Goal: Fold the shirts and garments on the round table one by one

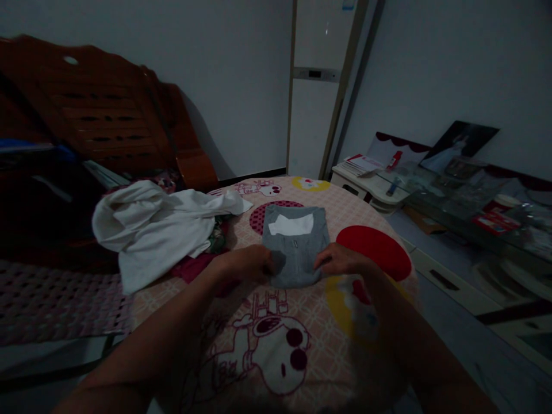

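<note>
A grey garment, folded into a neat rectangle with a white patch on its upper part, lies on the round table. My left hand is closed at its lower left edge, the fingertips partly in shadow. On the opposite side my right hand pinches the lower right edge between thumb and fingers. Left of the hands, a crumpled white garment hangs over the table's edge, with a dark red cloth partly under it.
The table wears a pink cartoon-print tablecloth. A carved wooden bench with clothes on it stands at the left. To the right is a cluttered glass-topped cabinet. A tall white air conditioner rises behind the table.
</note>
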A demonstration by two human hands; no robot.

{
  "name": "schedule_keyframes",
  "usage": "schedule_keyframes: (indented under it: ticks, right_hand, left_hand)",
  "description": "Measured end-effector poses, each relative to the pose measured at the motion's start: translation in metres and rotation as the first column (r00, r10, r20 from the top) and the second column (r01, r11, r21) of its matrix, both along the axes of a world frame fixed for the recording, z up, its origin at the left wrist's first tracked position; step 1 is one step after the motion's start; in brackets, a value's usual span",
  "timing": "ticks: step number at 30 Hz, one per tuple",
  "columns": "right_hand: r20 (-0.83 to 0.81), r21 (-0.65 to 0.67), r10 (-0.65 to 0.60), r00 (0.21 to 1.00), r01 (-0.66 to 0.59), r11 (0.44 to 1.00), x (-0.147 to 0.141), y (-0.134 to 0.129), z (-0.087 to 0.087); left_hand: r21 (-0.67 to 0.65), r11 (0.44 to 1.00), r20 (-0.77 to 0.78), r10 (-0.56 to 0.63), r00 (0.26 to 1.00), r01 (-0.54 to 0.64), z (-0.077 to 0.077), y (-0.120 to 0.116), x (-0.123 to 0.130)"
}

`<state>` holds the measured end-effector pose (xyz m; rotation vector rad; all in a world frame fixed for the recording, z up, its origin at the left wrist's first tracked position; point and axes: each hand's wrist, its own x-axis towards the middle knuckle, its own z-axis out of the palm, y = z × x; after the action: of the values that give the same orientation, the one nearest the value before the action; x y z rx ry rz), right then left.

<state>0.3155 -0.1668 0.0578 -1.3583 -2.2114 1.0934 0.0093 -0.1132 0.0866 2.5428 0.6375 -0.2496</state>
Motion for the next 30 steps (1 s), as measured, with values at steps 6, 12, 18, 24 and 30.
schedule_keyframes:
  ticks: [6, 12, 18, 24, 30]
  right_hand:
    - [0.043, 0.182, -0.567, 0.823, 0.551, 0.814, 0.009, 0.039, -0.005]
    - [0.146, 0.274, -0.682, 0.716, 0.633, 0.724, 0.005, 0.053, -0.037]
    - [0.14, 0.245, -0.663, 0.735, 0.623, 0.743, 0.003, 0.052, -0.04]
    - [0.166, 0.359, -0.67, 0.724, 0.588, 0.724, -0.007, 0.05, -0.036]
    - [0.196, 0.36, -0.577, 0.793, 0.489, 0.795, -0.009, 0.048, -0.038]
  left_hand:
    - [0.076, 0.966, 0.233, 0.226, 0.946, -0.249, -0.003, 0.053, 0.019]
    - [0.171, 0.92, 0.223, 0.313, 0.923, -0.353, -0.041, 0.077, 0.046]
    - [0.233, 0.913, 0.175, 0.298, 0.938, -0.334, -0.05, 0.072, 0.049]
    - [0.264, 0.874, 0.102, 0.397, 0.912, -0.409, -0.049, 0.074, 0.046]
    - [0.164, 0.911, 0.079, 0.371, 0.925, -0.379, -0.041, 0.074, 0.039]
